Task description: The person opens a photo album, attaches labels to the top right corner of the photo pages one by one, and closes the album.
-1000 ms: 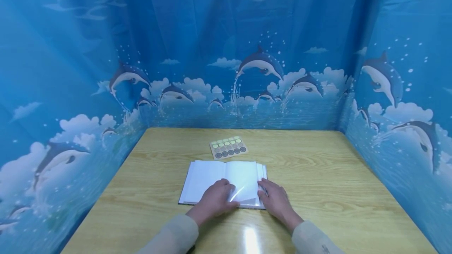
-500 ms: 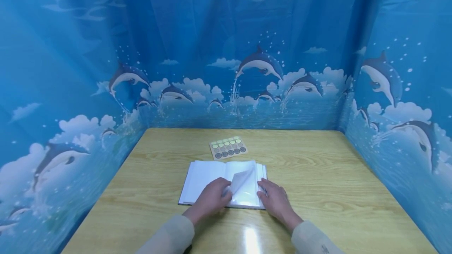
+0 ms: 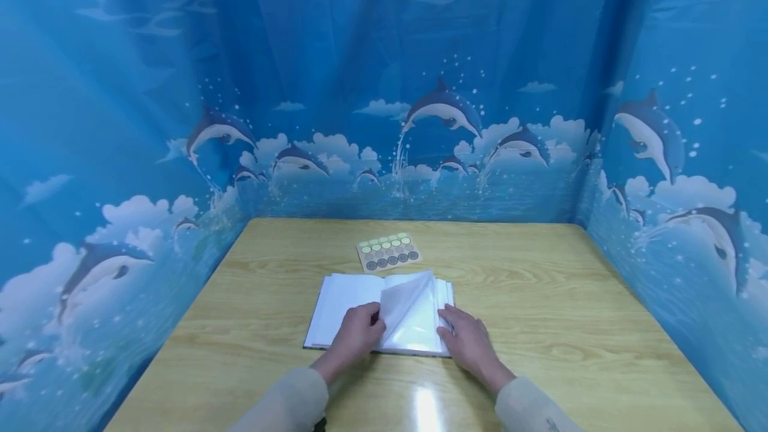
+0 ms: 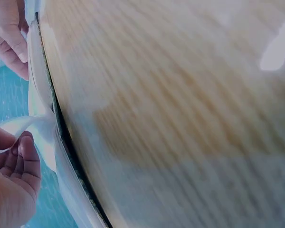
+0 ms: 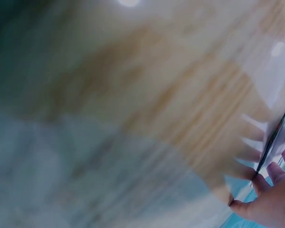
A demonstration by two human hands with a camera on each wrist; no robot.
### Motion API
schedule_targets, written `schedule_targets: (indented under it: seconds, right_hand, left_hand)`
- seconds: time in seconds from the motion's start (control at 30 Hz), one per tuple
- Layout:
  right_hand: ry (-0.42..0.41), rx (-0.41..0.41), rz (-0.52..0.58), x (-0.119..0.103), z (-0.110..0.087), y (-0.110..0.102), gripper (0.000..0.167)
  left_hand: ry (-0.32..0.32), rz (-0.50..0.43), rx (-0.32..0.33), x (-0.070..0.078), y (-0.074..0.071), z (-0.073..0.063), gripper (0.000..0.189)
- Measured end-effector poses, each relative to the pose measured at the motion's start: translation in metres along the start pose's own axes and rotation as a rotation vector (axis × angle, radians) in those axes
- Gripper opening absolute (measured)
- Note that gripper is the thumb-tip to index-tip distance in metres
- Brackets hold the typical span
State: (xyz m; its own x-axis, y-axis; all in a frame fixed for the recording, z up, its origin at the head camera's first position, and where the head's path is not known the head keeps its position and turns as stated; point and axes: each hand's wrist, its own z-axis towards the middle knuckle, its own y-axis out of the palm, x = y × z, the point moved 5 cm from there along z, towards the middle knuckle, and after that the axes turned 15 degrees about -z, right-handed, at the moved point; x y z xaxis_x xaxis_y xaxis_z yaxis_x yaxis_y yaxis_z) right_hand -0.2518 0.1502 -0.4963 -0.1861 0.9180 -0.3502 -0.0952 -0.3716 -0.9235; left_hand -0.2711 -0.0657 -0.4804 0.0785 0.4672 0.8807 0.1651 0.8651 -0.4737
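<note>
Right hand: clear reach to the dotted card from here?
Probably yes. The card lies uncovered on the table beyond the book. The lifted page seems to stand in the right hand's direct line, but the way around its right looks free.

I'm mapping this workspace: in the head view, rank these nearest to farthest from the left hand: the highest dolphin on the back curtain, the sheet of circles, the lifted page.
1. Lifted page: pinched by the left hand.
2. Sheet of circles: beyond the open book.
3. Highest dolphin: on the back curtain, past the far edge of the table.
</note>
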Motion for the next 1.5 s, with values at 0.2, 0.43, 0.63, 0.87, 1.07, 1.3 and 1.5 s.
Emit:
schedule_targets:
  seconds: [0.2,0.43,0.63,0.87,1.07,1.3,1.5]
  right_hand:
    - [0.004,-0.020,-0.007,0.000,0.000,-0.001,0.036]
    - [0.009,-0.028,-0.015,0.000,-0.001,-0.002,0.036]
    - [0.007,-0.030,-0.018,-0.001,-0.002,-0.004,0.036]
    - [-0.004,-0.021,-0.014,-0.004,-0.003,-0.005,0.036]
    - [-0.005,-0.024,-0.021,-0.003,-0.003,-0.005,0.036]
    - [-0.007,-0.019,-0.026,-0.002,-0.003,-0.003,0.036]
    - [-0.007,-0.014,-0.024,-0.002,-0.002,-0.003,0.036]
  left_hand:
    - [-0.088,-0.157,0.096,-0.009,-0.010,-0.004,0.007]
    - [-0.128,-0.304,0.227,-0.023,-0.023,-0.014,0.016]
    - [-0.222,-0.618,0.328,-0.037,-0.034,-0.023,0.012]
    - [-0.216,-0.593,0.405,-0.048,-0.062,-0.026,0.033]
    - [-0.171,-0.332,0.371,-0.053,-0.079,-0.032,0.048]
    - [-0.153,0.001,0.276,-0.056,-0.083,-0.037,0.053]
    - [-0.088,0.276,0.228,-0.043,-0.080,-0.038,0.051]
